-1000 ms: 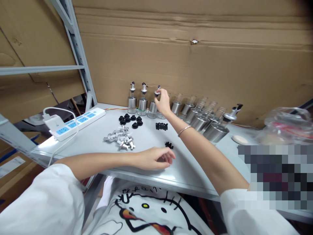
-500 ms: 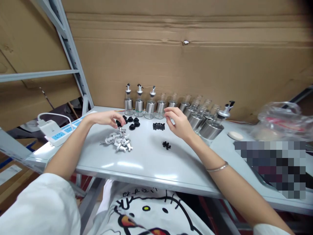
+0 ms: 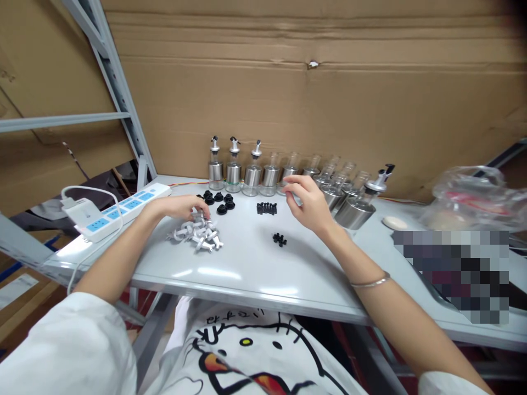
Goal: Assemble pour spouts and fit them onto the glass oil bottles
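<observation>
My left hand [image 3: 184, 207] reaches down to the far edge of a loose pile of silver pourer spouts [image 3: 201, 240]. Its fingers curl round a spout at the top of the pile. Just behind lie several black ribbed stoppers [image 3: 222, 209]. Over the table on the right hovers my right hand [image 3: 309, 204], thumb and fingers apart, with nothing visible in it. Near it are a row of small black pieces [image 3: 267, 208] and a little heap of black caps [image 3: 280, 240]. Glass bottles with steel sleeves [image 3: 270, 174] stand behind.
Three bottles at the left of the row carry pourers, as does the steel-sleeved bottle [image 3: 357, 208] at the right front. A white power strip [image 3: 119, 214] lies left. On the right are a white oval object [image 3: 394, 223] and a clear plastic bag [image 3: 469, 203]. Cardboard [image 3: 288, 104] backs the table.
My left hand has lowered from above the stoppers onto the pile of spouts. My right hand has shifted slightly right, with its fingers still apart. The view has tilted a little.
</observation>
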### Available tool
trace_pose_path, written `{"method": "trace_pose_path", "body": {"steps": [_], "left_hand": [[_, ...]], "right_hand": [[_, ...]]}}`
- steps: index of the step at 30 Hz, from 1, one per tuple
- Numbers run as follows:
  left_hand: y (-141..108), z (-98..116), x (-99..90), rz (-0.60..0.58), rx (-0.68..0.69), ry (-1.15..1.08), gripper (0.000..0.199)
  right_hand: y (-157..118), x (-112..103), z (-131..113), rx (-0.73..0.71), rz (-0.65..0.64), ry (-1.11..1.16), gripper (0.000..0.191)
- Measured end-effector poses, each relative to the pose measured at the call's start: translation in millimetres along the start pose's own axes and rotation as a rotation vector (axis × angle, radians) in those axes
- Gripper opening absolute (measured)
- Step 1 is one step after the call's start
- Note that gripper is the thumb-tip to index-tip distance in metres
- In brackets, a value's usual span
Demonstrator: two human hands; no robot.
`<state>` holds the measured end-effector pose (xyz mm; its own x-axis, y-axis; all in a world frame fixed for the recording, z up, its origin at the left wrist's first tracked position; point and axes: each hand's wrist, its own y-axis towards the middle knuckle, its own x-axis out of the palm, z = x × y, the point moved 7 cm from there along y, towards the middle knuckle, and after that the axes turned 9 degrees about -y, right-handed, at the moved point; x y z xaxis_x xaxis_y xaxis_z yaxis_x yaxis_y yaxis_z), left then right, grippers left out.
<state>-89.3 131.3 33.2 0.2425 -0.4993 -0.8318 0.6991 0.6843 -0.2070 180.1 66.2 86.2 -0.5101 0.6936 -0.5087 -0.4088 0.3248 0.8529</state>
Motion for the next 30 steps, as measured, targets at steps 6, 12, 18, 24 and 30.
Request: {"method": "trace_pose_path", "body": {"steps": [6,12,18,24,30], "left_hand": [[1,22,-30.9,0.2,0.001,-0.05,0.019],[22,110,10.8,0.453,0.418,-0.816,0.028],[33,121,84.8,0.375,0.384,-1.156,0.035],[32,118,84.4,0.377,0.459,-1.17,0.037],[34,111,79.0,0.417,0.489,-1.109,0.032]], "right_hand": [[0,-1,4,0.032,0.015,0.011,0.017],[2,-6,-5,0.016,0.027,0.042,0.011],[4,-1,-27,-0.063,-0.094,0.088,0.015],[-5,22,-43,-0.129,-0.337,0.163,0.018],[-8,26,-47,-0.136,-0.35,0.162,0.015]]}}
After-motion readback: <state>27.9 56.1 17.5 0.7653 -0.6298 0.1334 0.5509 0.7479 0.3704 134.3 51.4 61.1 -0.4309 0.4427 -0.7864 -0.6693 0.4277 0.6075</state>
